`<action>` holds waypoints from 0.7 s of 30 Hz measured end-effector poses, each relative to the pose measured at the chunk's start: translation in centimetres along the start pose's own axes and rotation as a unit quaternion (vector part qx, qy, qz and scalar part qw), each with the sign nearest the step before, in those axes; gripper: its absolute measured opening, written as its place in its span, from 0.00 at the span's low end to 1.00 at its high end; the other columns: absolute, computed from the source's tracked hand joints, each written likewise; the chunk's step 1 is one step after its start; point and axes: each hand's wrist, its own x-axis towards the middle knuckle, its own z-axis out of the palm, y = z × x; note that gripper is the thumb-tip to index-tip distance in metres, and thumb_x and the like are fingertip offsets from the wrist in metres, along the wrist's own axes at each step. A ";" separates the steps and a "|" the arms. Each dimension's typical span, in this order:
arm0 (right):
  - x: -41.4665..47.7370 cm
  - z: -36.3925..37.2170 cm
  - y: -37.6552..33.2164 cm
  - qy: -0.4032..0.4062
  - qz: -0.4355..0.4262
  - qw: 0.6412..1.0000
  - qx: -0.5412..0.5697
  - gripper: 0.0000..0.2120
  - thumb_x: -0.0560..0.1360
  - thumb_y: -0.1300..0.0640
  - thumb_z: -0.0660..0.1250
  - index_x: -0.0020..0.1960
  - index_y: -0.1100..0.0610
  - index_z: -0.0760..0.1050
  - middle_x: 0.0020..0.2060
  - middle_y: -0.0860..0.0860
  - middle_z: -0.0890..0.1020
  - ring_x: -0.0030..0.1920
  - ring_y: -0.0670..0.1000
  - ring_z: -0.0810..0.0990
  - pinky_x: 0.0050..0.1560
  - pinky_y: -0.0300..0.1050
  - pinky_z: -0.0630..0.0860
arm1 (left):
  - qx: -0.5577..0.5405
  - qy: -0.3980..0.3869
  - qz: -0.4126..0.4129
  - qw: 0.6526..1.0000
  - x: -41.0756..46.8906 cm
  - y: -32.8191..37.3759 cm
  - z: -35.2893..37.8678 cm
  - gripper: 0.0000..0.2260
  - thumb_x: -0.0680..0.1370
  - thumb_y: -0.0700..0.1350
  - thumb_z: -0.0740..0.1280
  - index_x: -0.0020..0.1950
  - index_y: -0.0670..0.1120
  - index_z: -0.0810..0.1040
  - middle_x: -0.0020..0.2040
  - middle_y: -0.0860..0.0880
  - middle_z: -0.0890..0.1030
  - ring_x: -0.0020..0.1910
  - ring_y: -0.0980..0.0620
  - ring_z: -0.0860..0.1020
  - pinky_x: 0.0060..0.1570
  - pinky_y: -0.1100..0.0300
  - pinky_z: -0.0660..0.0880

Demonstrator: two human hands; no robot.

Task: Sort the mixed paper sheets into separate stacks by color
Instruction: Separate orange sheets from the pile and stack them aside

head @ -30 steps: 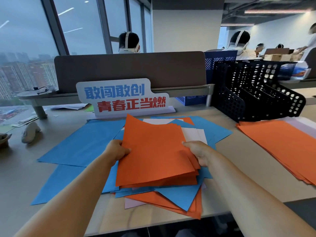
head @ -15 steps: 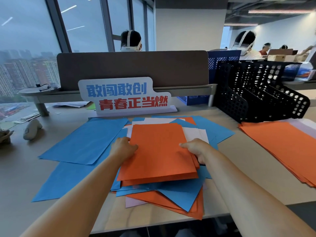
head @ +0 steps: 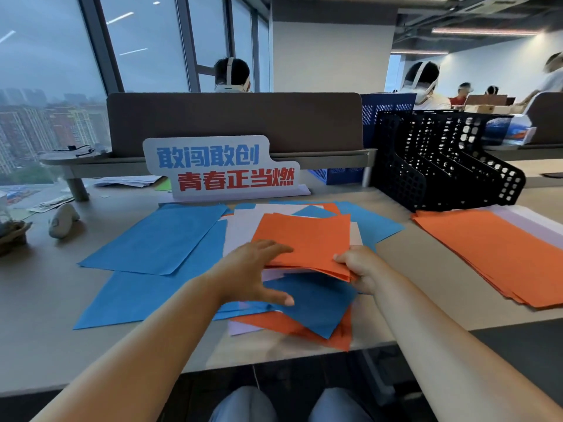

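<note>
Operator: L hand [head: 253, 272], R hand [head: 362, 269], forearms bare. Trousers [head: 243, 406]: faded blue denim, knees at btm edge.

Both forearms extended toward the orange sheets [head: 304, 239].
The left hand [head: 253, 271], fingers straight and spread, rests on the sheets' near left corner; the right hand [head: 361, 269] pinches their near right corner, thumb on top.

Dim, cool daylight comes from windows [head: 61, 71] far left of the grip; ceiling strips [head: 484, 31] glow beyond it. The gripped orange sheets [head: 304, 239] are sharp, shadows soft, frame edges bent; a far-right person [head: 553, 74] is blurred.
</note>
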 end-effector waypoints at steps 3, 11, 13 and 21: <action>-1.6 -0.4 1.0 -0.012 0.004 0.999 0.034 0.15 0.79 0.65 0.58 0.65 0.65 0.69 0.39 0.55 0.77 0.36 0.50 0.76 0.29 0.39 0.75 | 0.185 0.018 0.055 0.981 -0.2 1.7 1.2 0.29 0.76 0.57 0.63 0.75 0.55 0.57 0.68 0.53 0.69 0.67 0.51 0.68 0.62 0.56 0.68; -5.5 -2.3 3.5 -0.151 -0.145 0.977 -0.037 0.21 0.72 0.43 0.67 0.58 0.55 0.76 0.53 0.52 0.83 0.51 0.49 0.82 0.58 0.45 0.75 | 0.214 0.163 0.159 0.950 -2.4 1.2 4.4 0.60 0.58 0.40 0.80 0.76 0.59 0.42 0.69 0.41 0.68 0.25 0.49 0.77 0.21 0.62 0.71; -5.8 -2.9 4.2 -0.179 -0.216 0.943 -0.178 0.23 0.69 0.52 0.74 0.62 0.53 0.75 0.60 0.47 0.79 0.62 0.45 0.76 0.68 0.45 0.67 | 0.193 0.137 0.149 0.960 -2.4 1.0 4.9 0.47 0.67 0.41 0.75 0.75 0.62 0.49 0.71 0.44 0.66 0.32 0.46 0.80 0.26 0.58 0.76; -5.6 -1.7 5.0 -0.115 -0.230 0.840 -0.478 0.40 0.67 0.44 0.74 0.74 0.49 0.61 0.73 0.46 0.63 0.73 0.49 0.60 0.74 0.48 0.56 | 0.078 0.047 0.006 0.996 -3.1 2.2 5.0 0.30 0.72 0.64 0.65 0.71 0.55 0.68 0.68 0.54 0.72 0.63 0.50 0.73 0.59 0.58 0.69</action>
